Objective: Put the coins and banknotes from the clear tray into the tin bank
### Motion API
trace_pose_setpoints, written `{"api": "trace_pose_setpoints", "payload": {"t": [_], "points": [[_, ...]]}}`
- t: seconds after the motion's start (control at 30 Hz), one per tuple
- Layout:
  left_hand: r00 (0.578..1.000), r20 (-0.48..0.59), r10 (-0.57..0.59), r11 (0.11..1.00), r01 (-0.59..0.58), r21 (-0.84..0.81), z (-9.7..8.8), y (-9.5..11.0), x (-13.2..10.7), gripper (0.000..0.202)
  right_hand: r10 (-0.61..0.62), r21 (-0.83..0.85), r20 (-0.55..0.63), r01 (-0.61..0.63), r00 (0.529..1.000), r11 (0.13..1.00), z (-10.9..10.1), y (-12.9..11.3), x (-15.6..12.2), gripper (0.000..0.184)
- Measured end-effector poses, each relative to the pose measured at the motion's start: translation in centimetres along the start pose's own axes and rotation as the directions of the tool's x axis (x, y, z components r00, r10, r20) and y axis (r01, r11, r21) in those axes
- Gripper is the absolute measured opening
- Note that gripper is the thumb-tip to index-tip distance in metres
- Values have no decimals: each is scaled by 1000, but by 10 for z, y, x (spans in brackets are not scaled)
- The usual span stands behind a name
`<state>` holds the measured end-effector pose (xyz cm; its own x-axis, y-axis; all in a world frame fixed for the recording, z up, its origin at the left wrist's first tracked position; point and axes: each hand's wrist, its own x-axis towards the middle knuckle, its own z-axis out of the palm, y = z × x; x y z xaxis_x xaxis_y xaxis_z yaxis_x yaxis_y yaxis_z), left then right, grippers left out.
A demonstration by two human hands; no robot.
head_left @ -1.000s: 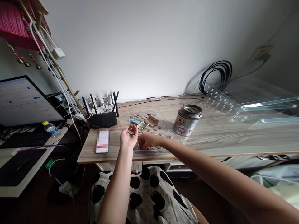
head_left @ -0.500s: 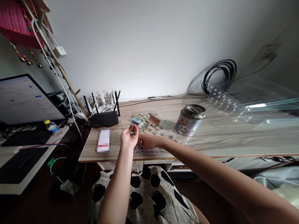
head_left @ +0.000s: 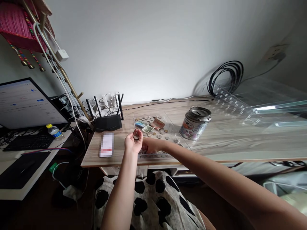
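Observation:
My left hand [head_left: 132,142] is raised palm up over the desk's front edge, fingers curled round a small pile of coins [head_left: 136,137]. Just to its right, my right hand [head_left: 150,145] rests knuckles up on a clear plastic tray [head_left: 168,127], its fingers bent down among the coins; what they pinch is hidden. Several loose coins [head_left: 160,134] and a few folded banknotes [head_left: 157,123] lie spread over the tray. A metal money tin [head_left: 194,123] with a slotted lid stands to the tray's right.
A phone [head_left: 106,144] lies flat to the left of my hands. A black router [head_left: 106,121] and a tangle of plugs stand behind it. A monitor [head_left: 25,103], keyboard and small bottle [head_left: 54,131] are at far left. Clear plastic trays [head_left: 263,105] and coiled black cable [head_left: 225,76] are at right.
My right hand has slid a little left, closer to my left hand. The left hand stays raised with its coins.

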<state>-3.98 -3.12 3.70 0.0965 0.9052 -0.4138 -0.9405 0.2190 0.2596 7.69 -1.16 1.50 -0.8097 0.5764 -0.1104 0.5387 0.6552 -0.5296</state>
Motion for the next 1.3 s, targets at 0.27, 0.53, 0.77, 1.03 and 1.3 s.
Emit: {"api": "trace_pose_setpoints", "payload": {"t": [0.27, 0.53, 0.77, 1.03, 1.3], "points": [[999, -38, 33, 995, -29, 98, -4, -11, 1, 17, 207, 206, -234, -160, 950, 965, -25, 9, -23, 13], [991, 28, -127, 972, 119, 205, 4, -46, 12, 20, 284, 260, -434, -183, 855, 948, -53, 12, -45, 24], [993, 33, -117, 959, 105, 262, 12, -54, 22, 13, 194, -1, -615, -246, 764, 969, -44, 9, -53, 26], [997, -25, -68, 937, 73, 342, 1, -50, 29, 8, 351, 154, -922, -677, 164, 719, -100, 16, -132, 22], [993, 101, -62, 835, -4, 550, -10, -53, 28, 13, 533, 239, -843, -832, 79, 501, -128, 63, -157, 11]]}}
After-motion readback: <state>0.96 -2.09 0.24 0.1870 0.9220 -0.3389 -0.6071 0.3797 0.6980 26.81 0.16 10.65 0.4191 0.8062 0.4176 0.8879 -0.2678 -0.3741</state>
